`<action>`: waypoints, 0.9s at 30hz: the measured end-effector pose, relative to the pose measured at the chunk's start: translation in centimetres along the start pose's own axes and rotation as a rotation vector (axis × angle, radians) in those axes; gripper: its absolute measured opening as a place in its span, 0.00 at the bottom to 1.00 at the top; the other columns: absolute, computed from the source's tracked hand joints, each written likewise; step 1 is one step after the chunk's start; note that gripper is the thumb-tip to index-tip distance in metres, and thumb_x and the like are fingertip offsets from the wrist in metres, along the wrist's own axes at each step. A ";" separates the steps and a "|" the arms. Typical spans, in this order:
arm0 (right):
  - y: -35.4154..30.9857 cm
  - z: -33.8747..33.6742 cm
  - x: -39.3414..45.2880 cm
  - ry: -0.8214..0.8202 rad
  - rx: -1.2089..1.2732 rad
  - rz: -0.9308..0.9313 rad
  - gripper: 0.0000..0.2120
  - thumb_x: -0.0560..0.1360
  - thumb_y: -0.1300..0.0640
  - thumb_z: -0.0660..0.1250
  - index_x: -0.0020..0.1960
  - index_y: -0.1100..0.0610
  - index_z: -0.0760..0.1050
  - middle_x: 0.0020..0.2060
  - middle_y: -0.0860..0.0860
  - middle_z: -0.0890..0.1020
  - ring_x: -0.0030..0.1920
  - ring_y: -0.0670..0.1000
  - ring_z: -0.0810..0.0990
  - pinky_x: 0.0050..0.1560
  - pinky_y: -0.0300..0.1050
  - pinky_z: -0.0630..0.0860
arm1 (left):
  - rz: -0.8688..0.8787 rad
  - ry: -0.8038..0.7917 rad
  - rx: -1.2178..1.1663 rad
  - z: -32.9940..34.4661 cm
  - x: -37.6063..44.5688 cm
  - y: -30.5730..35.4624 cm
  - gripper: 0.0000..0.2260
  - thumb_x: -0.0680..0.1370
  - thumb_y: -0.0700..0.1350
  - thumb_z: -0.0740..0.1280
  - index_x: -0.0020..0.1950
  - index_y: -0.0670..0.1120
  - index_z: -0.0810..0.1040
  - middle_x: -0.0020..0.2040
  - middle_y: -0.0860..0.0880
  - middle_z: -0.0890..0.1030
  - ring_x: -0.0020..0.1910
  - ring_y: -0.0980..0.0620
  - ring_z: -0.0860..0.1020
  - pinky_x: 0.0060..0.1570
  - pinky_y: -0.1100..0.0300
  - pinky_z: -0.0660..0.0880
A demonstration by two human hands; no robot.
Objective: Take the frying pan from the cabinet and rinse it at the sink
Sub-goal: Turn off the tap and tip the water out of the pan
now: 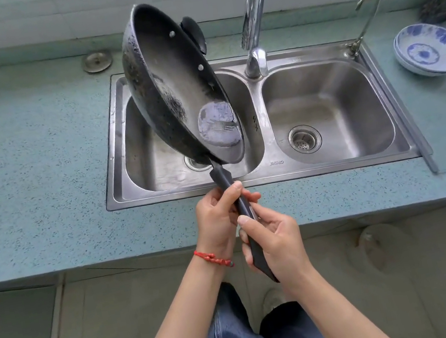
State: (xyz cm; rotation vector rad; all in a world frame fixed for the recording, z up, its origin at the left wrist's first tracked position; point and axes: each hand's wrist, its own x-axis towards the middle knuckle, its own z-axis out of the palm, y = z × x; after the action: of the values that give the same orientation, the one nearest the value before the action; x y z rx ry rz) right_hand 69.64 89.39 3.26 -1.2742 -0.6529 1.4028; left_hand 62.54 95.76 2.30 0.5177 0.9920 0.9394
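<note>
Both hands are wrapped around the one long black handle (242, 216) of the frying pan (179, 96). The left hand (218, 217) grips nearer the pan body, thumb pressed along the top. The right hand (277, 245) holds the tail end, closer to the person's body.

From the hands the pan runs forward and slightly left, its long axis continuing the line of the handle up and away. It is tipped steeply on edge, its inside facing right, and held in the air over the left basin (155, 163) of the double sink (273, 173); whether its lower rim touches the basin cannot be told. A small pool of water appears to sit in the lowest part of the pan, so this looks like the pour-out part of rinsing.

The tall faucet (254, 14) rises just right of the pan at the divider; no running water is visible. Count: one pan, two basins, two drains, one main faucet and one thin tap (366, 9). On the blue speckled tabletop (37, 171) sit a stack of blue-patterned bowls (430, 49) and one loose strainer plug (97, 61).
</note>
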 end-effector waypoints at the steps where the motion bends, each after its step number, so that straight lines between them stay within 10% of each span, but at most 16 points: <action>1: -0.2 -0.1 0.1 -0.015 -0.008 -0.015 0.08 0.68 0.58 0.66 0.43 0.63 0.76 0.22 0.51 0.70 0.17 0.48 0.68 0.19 0.36 0.64 | 0.010 -0.022 -0.014 0.1 0.0 0.2 0.07 0.74 0.37 0.64 0.35 0.40 0.76 0.29 0.47 0.82 0.34 0.50 0.82 0.34 0.60 0.78; 27: -0.4 1.4 -0.7 -0.109 0.264 0.005 0.03 0.67 0.61 0.65 0.37 0.60 0.72 0.22 0.52 0.69 0.17 0.46 0.65 0.18 0.33 0.63 | 0.305 0.031 0.346 -0.2 -1.3 2.5 0.04 0.72 0.36 0.68 0.38 0.40 0.74 0.30 0.45 0.80 0.33 0.49 0.83 0.37 0.56 0.79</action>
State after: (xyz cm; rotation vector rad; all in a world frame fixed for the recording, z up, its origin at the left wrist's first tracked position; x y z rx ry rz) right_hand 68.40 89.21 4.23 -0.9977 -0.5171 1.5160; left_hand 61.02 95.88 4.66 0.9683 1.1305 1.0513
